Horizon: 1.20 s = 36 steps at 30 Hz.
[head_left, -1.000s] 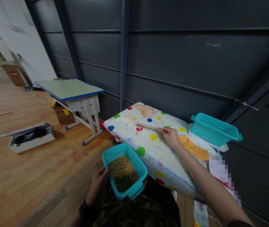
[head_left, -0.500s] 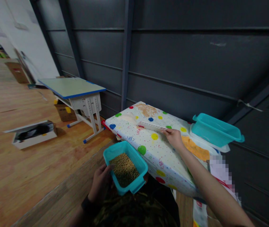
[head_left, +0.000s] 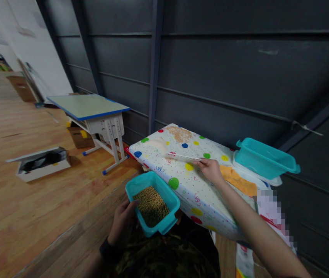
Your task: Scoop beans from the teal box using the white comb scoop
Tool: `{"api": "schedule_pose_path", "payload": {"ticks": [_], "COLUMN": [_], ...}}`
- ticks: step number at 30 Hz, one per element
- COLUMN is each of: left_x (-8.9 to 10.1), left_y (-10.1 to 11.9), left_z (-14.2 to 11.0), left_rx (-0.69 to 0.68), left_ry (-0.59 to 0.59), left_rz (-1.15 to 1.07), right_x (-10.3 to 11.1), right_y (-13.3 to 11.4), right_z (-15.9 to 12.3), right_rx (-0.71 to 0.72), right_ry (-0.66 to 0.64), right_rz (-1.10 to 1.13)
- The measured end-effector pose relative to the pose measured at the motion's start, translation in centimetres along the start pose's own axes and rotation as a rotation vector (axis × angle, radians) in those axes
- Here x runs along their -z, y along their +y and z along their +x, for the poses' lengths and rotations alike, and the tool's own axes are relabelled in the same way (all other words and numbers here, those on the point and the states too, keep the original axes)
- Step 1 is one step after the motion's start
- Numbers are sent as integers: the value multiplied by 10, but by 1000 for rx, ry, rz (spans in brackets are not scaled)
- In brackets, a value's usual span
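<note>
The left hand (head_left: 124, 220) grips the bin (head_left: 168, 193) at its left wall, thumb over the rim and fingers outside. The finger ends are out of view. The bin sits over the lap, beside the table's (head_left: 182, 173) near edge, opening upward. This attitude likely retains the beans (head_left: 153, 202) inside. Whether the lap bears any weight cannot be told.

The right hand (head_left: 211, 170) pinches the near end of the white strip (head_left: 183, 156) between thumb and fingers. The strip lies low over the cover, its far end beside the pale patch (head_left: 157, 146). The end grip probably gives reach while leaving the strip's length free. Contact with the cover cannot be confirmed.

The tan grains (head_left: 178, 134) lie spread beyond the pale patch, well apart from the right hand. The cloth (head_left: 236, 180) lies by the right forearm, outside the strip's span. The second bin (head_left: 265, 158) stands on a white lid (head_left: 275, 180), near the wall (head_left: 211, 69), apart from both hands; this position appears to leave the middle of the table accessible.
</note>
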State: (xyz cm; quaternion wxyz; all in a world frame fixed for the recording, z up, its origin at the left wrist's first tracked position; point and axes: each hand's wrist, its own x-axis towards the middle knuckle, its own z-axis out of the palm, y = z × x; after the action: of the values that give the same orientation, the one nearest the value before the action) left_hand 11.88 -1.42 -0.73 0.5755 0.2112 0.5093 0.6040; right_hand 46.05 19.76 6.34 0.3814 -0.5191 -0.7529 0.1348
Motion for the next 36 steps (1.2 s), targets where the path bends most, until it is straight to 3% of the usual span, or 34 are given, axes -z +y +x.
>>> {"api": "schedule_pose_path", "payload": {"ticks": [14, 21, 26, 31, 36], "left_x": [2, 1, -1, 0, 3], "left_y": [-4, -4, 0, -3, -8], "left_z": [4, 4, 1, 4, 7], "left_rx": [-7, -6, -2, 5, 3], "left_ry": [31, 29, 42, 56, 38], "left_rz": [21, 25, 24, 21, 24], "right_x": [0, 1, 0, 0, -2], "right_y": [-15, -14, -13, -12, -15], "right_z": [-8, -9, -9, -9, -7], "right_rx": [22, 49, 29, 23, 13], "right_ry": [-9, -27, 52, -7, 28], "right_rz": [-10, -32, 8, -17, 11]}}
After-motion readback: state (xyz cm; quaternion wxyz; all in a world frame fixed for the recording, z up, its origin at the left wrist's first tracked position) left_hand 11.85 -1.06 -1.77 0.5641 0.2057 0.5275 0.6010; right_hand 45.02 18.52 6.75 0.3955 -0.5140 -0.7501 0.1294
